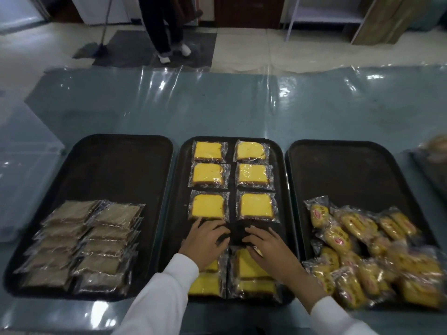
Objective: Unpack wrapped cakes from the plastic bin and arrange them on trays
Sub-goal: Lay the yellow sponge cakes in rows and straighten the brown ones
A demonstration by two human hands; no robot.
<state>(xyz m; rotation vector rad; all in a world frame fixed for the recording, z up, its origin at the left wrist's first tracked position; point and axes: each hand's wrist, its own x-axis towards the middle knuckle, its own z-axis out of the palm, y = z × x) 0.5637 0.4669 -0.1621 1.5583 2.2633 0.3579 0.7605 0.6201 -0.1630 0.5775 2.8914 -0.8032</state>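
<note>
Three black trays lie side by side on the table. The middle tray (180, 189) holds several wrapped yellow cake slices (208, 206) in two columns. My left hand (205, 240) and my right hand (266, 245) rest over the near part of that tray, fingers spread, each lying on a wrapped yellow slice (249, 264) of the near rows. Whether the fingers pinch the wrappers is not visible. The left tray (121, 160) carries wrapped brown cake slices (92, 240) in two columns. The right tray (350, 170) has a loose pile of wrapped yellow rolls (362, 257).
A clear plastic bin (21, 165) stands at the table's left edge. Another tray (433, 172) with something on it shows at the far right. Shiny plastic sheet covers the table (217, 105). Beyond the table a person (167, 27) stands beside a broom (104, 32).
</note>
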